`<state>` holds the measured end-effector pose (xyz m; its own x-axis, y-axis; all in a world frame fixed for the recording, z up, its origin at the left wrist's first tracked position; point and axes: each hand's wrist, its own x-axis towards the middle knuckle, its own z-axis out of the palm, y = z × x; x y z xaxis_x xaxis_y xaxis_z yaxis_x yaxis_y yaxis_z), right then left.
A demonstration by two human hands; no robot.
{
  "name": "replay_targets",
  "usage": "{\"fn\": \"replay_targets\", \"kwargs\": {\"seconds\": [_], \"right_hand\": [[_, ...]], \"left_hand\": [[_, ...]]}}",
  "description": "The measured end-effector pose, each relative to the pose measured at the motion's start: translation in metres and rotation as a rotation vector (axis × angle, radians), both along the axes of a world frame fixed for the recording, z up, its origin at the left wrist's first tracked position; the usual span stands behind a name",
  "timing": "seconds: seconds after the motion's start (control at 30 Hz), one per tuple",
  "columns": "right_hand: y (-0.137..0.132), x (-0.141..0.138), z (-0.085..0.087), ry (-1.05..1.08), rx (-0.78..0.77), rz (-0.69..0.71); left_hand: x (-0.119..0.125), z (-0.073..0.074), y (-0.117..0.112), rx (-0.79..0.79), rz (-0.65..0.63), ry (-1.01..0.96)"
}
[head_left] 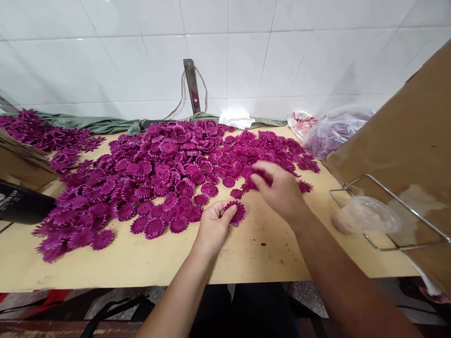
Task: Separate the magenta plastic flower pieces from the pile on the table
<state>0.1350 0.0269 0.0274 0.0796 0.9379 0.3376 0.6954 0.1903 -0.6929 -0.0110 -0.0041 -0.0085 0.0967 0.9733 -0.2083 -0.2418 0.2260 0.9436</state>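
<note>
My left hand (pixel 215 224), above the near middle of the table, pinches a magenta artificial flower (pixel 238 212) between thumb and fingers. The flower is round with a serrated petal edge. To its upper right, my right hand (pixel 276 188) is over the near edge of the smaller, flatter flower pieces (pixel 253 149). Its thumb and index finger are apart, and some magenta pieces show behind them. A big heap of layered magenta flowers (pixel 165 162) spreads from the middle to the left. A small loose flower piece (pixel 236 193) lies between my hands.
A black cup (pixel 24 204) and a cardboard box (pixel 21 162) stand at the left. At the right are a clear plastic tub (pixel 375 215), a metal wire frame (pixel 408 199), a large cardboard sheet (pixel 401 141) and a plastic bag (pixel 336 131). White tissue (pixel 236 118) lies by the tiled wall.
</note>
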Motion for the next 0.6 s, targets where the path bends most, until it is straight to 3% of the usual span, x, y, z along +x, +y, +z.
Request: {"fn": "replay_targets", "kwargs": {"seconds": [0.03, 0.1, 0.2, 0.3, 0.47, 0.6], "right_hand": [[-0.011, -0.009, 0.0, 0.034, -0.047, 0.121], [-0.028, -0.024, -0.002, 0.022, -0.081, 0.215], [-0.037, -0.032, -0.005, 0.056, -0.172, 0.296], [-0.035, -0.03, -0.006, 0.045, -0.215, 0.319], [-0.015, -0.019, -0.011, 0.029, -0.085, 0.139], [0.021, 0.007, -0.012, -0.017, 0.088, -0.22]], "left_hand": [[0.0, -0.002, 0.0, 0.013, 0.019, 0.01], [0.0, -0.006, 0.001, 0.031, 0.068, 0.03], [-0.001, -0.01, 0.0, 0.02, 0.073, 0.012], [-0.001, -0.008, -0.002, 0.0, 0.0, -0.04], [-0.004, -0.003, -0.005, 0.036, -0.033, 0.008], [-0.008, -0.003, -0.009, 0.031, 0.018, 0.04]]}}
